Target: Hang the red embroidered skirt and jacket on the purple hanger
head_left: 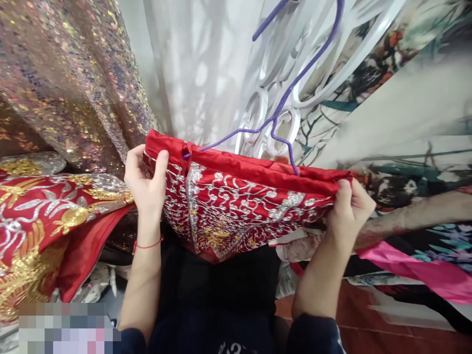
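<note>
Stretched between my two hands is a red embroidered skirt [254,196] with a plain red waistband and silver and gold stitching. My left hand [147,177] pinches the waistband's left end, thumb in front. On the other end, my right hand [350,204] grips the band with the thumb on top. A purple hanger [275,118] slants up from the skirt's top edge. Its lower arms go down inside the waistband, so their ends are partly hidden. Below, the skirt narrows to a folded point in front of my dark clothes.
At left hang a sequined curtain-like cloth [73,73] and another red garment with gold embroidery [37,221]. White scrollwork [317,88] stands behind the hanger. Patterned fabric [398,73] and a pink cloth [416,270] are at right, above a reddish tiled floor [354,309].
</note>
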The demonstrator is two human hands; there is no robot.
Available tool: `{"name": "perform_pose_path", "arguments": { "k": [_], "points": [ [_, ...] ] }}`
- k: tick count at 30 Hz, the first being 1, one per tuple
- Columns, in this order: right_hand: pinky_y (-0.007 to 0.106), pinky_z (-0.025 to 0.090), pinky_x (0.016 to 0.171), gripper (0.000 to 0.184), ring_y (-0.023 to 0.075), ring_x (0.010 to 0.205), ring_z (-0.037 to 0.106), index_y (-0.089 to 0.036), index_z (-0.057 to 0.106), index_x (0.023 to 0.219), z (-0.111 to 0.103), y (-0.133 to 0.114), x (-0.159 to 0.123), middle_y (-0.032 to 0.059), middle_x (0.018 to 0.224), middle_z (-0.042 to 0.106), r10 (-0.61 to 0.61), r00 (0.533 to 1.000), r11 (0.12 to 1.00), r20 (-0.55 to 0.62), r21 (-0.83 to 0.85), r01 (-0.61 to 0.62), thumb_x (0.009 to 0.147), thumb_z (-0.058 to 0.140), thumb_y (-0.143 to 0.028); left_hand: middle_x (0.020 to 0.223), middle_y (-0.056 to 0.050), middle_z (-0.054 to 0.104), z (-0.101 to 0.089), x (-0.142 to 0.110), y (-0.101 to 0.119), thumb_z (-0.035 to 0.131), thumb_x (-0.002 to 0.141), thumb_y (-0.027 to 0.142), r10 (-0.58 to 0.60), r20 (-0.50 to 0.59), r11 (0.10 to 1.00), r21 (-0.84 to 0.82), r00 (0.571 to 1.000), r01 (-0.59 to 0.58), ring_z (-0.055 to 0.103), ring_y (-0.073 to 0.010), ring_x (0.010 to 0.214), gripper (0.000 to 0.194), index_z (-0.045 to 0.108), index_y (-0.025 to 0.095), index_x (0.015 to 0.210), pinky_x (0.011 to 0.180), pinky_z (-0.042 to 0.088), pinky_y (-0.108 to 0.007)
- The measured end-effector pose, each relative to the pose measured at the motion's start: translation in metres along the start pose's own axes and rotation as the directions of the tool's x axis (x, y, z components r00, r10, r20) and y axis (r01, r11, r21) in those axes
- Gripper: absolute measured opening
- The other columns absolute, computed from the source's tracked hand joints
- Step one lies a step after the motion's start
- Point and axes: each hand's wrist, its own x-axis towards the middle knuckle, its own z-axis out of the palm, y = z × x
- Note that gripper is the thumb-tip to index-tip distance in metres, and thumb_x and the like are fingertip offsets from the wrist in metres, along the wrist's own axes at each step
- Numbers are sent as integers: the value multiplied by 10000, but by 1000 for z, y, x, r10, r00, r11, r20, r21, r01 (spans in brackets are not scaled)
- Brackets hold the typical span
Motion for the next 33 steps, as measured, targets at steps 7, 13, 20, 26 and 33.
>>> {"name": "perform_pose_path", "arguments": {
  "k": [7,13,20,26,33],
  "points": [
    [488,498,699,672,300,779,695,-171,711,793,-1,59,-10,209,848,687,200,977,870,67,447,-209,795,440,-787,891,3,671,24,0,-23,638,924,596,5,-79,999,-51,997,-9,676,-144,895,452,660,148,980,793,520,-363],
    [484,494,659,682,286,712,673,-221,651,673,1,76,-17,190,761,666,207,977,865,49,457,-206,725,414,-858,820,18,670,21,1,-18,673,942,499,53,-261,991,-102,964,-83,661,-121,840,342,694,158,924,774,498,-360],
    [338,386,523,546,146,495,485,-225,588,591,-25,35,-10,61,594,580,191,981,877,39,441,-188,585,770,-740,752,31,604,11,3,-1,653,963,451,101,-298,989,-73,949,-128,595,-109,761,271,660,209,840,759,493,-326],
    [298,366,620,542,106,591,382,-232,435,634,-9,5,4,-28,639,403,87,936,918,-341,393,59,776,692,-688,642,20,458,1,18,32,596,988,473,70,-45,997,35,997,-68,503,-113,635,343,597,226,749,584,364,-298],
    [461,473,883,388,230,869,606,-192,585,877,33,8,-12,105,851,594,-266,808,941,-525,-322,101,1062,336,-424,548,31,419,-23,30,36,664,869,599,-278,537,958,99,797,268,317,-95,494,473,566,202,633,461,221,-281]
  ]
}}
